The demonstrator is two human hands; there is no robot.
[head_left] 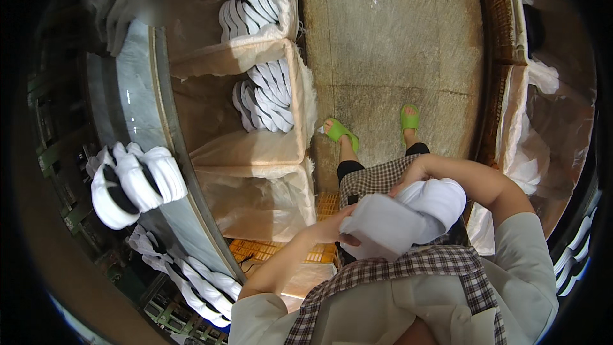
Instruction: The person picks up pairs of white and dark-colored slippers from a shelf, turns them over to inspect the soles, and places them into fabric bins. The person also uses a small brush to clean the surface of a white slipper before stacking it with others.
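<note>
In front of my waist, my left hand [341, 227] is closed on the near left edge of a translucent whitish sheet-like piece [380, 225], its thumb and fingers at the edge. A bundle of white, curved, insole-like pieces [440, 201] lies against the right side of that piece. My right hand [408, 177] reaches round the far side of the bundle and grips it, with most of its fingers hidden. The exact make of the translucent piece cannot be made out.
On my left stand lined crates [300, 102], two holding rows of white insoles [271, 92]. Beyond them runs a grey-topped bench [137, 99] with white insole stacks [137, 179]. Lined yellow crates [504, 99] flank the right side. A concrete aisle floor [396, 32] lies ahead.
</note>
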